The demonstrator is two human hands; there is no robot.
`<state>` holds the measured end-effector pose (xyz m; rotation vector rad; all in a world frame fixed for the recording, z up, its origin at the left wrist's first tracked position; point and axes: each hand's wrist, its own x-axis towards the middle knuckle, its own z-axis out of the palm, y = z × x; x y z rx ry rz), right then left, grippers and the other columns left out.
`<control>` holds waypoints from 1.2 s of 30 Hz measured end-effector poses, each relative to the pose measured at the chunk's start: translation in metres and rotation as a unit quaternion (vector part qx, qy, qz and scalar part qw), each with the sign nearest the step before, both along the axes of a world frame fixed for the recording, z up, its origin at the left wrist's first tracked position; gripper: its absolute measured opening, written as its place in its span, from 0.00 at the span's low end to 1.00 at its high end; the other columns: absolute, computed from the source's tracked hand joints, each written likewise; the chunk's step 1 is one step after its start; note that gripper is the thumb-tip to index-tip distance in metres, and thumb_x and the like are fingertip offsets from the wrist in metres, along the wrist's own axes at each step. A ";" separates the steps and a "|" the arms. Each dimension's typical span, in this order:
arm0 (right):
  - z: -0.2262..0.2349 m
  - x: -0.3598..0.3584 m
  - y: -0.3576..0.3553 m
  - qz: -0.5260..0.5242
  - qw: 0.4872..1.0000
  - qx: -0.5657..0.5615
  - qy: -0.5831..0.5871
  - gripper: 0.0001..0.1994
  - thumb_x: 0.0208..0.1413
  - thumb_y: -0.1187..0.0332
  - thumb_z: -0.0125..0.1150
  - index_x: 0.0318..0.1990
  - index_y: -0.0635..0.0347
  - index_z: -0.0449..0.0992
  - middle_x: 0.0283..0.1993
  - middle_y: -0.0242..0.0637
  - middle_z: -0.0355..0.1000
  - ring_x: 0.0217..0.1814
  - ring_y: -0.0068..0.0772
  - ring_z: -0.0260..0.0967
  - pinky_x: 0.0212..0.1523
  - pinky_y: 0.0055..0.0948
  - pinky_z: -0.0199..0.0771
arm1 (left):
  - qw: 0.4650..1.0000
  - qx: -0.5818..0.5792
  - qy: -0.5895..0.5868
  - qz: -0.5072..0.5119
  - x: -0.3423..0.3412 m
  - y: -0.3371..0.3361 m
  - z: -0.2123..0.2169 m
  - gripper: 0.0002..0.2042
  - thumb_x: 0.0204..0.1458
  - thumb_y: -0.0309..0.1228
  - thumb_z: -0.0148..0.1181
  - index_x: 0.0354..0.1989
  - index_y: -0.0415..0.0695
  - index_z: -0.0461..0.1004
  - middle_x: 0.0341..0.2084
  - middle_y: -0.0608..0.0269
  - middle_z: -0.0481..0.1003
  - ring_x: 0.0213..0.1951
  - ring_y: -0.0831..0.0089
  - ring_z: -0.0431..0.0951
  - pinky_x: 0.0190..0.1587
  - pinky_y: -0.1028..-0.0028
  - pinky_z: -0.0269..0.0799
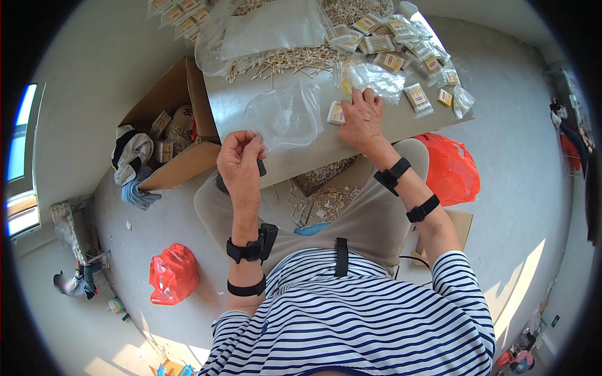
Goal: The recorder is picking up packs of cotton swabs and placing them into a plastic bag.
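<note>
Head view, looking down: a seated person in a blue-and-white striped shirt is seen from above, with both forearms, each ringed by black wrist straps, stretched toward a grey tabletop (401,128).

The left hand (240,160) is raised in front of the near edge of the tabletop, its fingers pinched together in a clenched grip on the lower edge of a clear, crumpled plastic bag (285,116). The bag is spread out over the tabletop, up and to the right of that hand.

The right hand (362,119) is laid flat on the tabletop, fingers spread and its grip released, with the palm pressed down. A small clear packet of pale wooden sticks with a yellow label (336,113) lies touching its left side, partly under the thumb. A second crumpled clear bag (376,80) lies just beyond the fingertips.

Farther back, a loose heap of pale wooden sticks (295,59) is spread across the tabletop, partly covered by a large sheet of clear plastic (263,28). A scatter of filled yellow-labelled packets (407,50) is seen at the far right of the tabletop.

An open brown cardboard box (172,135) is set on the floor to the left of the tabletop. One red plastic bag (174,274) lies on the floor at lower left, another red plastic bag (450,168) beside the right knee.
</note>
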<state>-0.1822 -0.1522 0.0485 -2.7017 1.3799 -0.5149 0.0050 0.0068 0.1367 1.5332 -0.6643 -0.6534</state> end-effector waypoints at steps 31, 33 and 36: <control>-0.046 -0.017 0.012 -0.064 0.980 0.076 -0.173 0.22 0.33 0.67 0.71 0.42 0.54 0.76 0.44 0.39 0.69 0.53 0.47 0.62 0.52 0.43 0.64 | 1.000 0.012 -0.010 0.002 0.000 0.005 0.000 0.03 0.55 0.23 0.59 0.36 0.36 0.75 0.25 0.66 0.76 0.27 0.82 0.72 0.33 0.81 0.70; -0.053 -0.021 0.011 -0.076 0.983 0.074 -0.151 0.23 0.33 0.67 0.71 0.43 0.55 0.76 0.45 0.39 0.68 0.52 0.47 0.62 0.52 0.43 0.64 | 1.000 0.015 -0.017 -0.004 -0.002 0.001 0.001 0.03 0.55 0.23 0.60 0.36 0.36 0.75 0.25 0.66 0.76 0.27 0.82 0.72 0.33 0.81 0.70; -0.056 -0.021 0.009 -0.094 0.986 0.066 -0.125 0.23 0.33 0.66 0.72 0.43 0.56 0.75 0.45 0.40 0.68 0.53 0.47 0.62 0.51 0.43 0.63 | 1.000 0.011 -0.005 -0.010 -0.006 0.001 -0.001 0.04 0.56 0.24 0.60 0.36 0.36 0.75 0.25 0.66 0.75 0.27 0.82 0.72 0.34 0.81 0.70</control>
